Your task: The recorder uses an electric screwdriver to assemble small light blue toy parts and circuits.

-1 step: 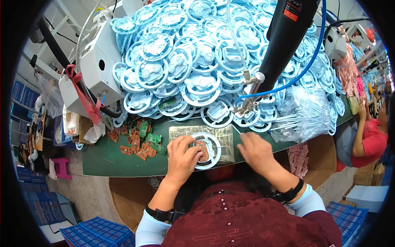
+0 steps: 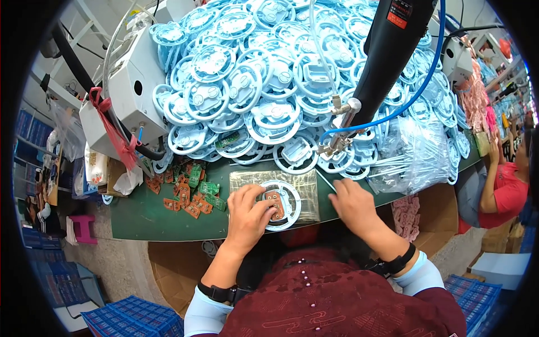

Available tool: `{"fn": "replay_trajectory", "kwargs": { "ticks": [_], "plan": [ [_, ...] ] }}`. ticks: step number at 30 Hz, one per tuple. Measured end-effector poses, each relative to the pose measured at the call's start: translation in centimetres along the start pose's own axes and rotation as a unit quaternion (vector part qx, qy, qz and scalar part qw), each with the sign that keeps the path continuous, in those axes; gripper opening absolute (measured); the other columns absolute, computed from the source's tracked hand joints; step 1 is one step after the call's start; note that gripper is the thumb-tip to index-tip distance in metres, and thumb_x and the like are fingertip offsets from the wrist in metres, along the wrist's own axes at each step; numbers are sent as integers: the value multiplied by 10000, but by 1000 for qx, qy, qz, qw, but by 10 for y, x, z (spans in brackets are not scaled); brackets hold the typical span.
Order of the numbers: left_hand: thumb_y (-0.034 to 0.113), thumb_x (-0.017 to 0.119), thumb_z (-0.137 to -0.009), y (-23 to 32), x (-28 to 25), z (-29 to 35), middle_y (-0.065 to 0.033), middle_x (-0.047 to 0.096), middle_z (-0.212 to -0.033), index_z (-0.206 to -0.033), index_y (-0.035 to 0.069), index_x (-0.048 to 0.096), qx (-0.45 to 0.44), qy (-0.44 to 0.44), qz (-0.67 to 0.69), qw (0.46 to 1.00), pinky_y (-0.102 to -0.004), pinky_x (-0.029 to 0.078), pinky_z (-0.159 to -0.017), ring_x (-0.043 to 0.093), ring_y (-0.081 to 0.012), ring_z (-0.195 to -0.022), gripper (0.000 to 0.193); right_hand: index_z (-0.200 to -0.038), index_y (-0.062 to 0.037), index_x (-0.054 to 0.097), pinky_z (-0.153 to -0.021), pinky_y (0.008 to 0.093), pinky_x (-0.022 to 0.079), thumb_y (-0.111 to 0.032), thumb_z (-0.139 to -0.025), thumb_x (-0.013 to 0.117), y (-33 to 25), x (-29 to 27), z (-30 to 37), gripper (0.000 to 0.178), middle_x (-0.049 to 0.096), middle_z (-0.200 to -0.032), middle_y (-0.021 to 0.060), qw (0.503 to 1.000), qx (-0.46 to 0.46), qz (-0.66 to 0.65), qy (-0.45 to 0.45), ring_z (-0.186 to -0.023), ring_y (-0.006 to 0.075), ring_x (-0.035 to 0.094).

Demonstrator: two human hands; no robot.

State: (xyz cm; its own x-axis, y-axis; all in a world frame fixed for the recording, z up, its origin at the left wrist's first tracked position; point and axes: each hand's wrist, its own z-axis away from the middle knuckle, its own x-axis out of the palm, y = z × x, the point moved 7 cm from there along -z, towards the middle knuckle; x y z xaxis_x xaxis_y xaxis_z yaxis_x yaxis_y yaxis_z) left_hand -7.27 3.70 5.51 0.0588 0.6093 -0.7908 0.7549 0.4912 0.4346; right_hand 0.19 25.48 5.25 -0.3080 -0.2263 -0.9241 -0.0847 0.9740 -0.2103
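My left hand (image 2: 245, 209) bends over a light-blue toy steering wheel (image 2: 296, 205), its fingertips closed on an orange circuit board (image 2: 276, 206) set in the wheel's middle. The wheel lies on a flat block wrapped in clear-brown tape (image 2: 310, 195) at the table's front edge. Off to the right, my right hand (image 2: 355, 209) hovers by the block, fingers loosely curved and apart. Its fingertips are beside the lower end of a thin white stick (image 2: 325, 181); whether they touch it I cannot tell.
Loose orange and green circuit boards (image 2: 193, 194) lie left on the green table (image 2: 146, 222). Behind rises a big pile of light-blue wheels (image 2: 247, 84). A black cylindrical tool (image 2: 387, 62) with a blue hose (image 2: 412, 109) hangs over it. A clear bag of white sticks (image 2: 412, 157) lies right.
My right hand has shifted slightly to the right, uncovering more of the white stick. My left hand stays on the circuit board and the wheel.
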Motion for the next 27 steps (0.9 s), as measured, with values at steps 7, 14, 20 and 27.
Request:
{"fn": "replay_trajectory", "kwargs": {
  "ticks": [7, 14, 20, 27],
  "plan": [
    [212, 824, -742, 6, -3, 2, -161, 466, -1435, -1115, 88, 656, -30, -97, 16, 995, -572, 287, -1070, 395, -378, -1358, 427, -772, -58, 530, -589, 435, 522, -73, -746, 672, 41, 12, 13, 145, 556, -826, 110, 997, 59, 15, -53, -771, 309, 614],
    [318, 908, -601, 19, -5, -5, -233, 413, -1462, -1107, 62, 633, -61, -119, -15, 991, -620, 293, -1061, 376, -414, -1369, 630, -862, -52, 556, -600, 440, 500, -36, -747, 655, 29, -8, 13, 153, 587, -814, 107, 980, 76, -174, -64, -719, 333, 622],
    [294, 934, -552, 11, 7, 2, -318, 411, -1436, -1091, 30, 607, -55, -62, 46, 996, -519, 380, -1072, 447, -459, -1307, 684, -929, -56, 631, -638, 411, 505, -81, -807, 704, 15, -2, 3, 144, 608, -831, 91, 954, 61, -266, -128, -743, 316, 637],
    [263, 934, -557, 10, 11, 7, -322, 403, -1447, -1100, 30, 597, -44, -18, 128, 991, -511, 391, -1084, 432, -485, -1323, 679, -937, -15, 709, -670, 329, 479, -49, -838, 712, 21, 12, -5, 105, 608, -837, 86, 914, 77, -353, -184, -750, 226, 613]
  ]
}}
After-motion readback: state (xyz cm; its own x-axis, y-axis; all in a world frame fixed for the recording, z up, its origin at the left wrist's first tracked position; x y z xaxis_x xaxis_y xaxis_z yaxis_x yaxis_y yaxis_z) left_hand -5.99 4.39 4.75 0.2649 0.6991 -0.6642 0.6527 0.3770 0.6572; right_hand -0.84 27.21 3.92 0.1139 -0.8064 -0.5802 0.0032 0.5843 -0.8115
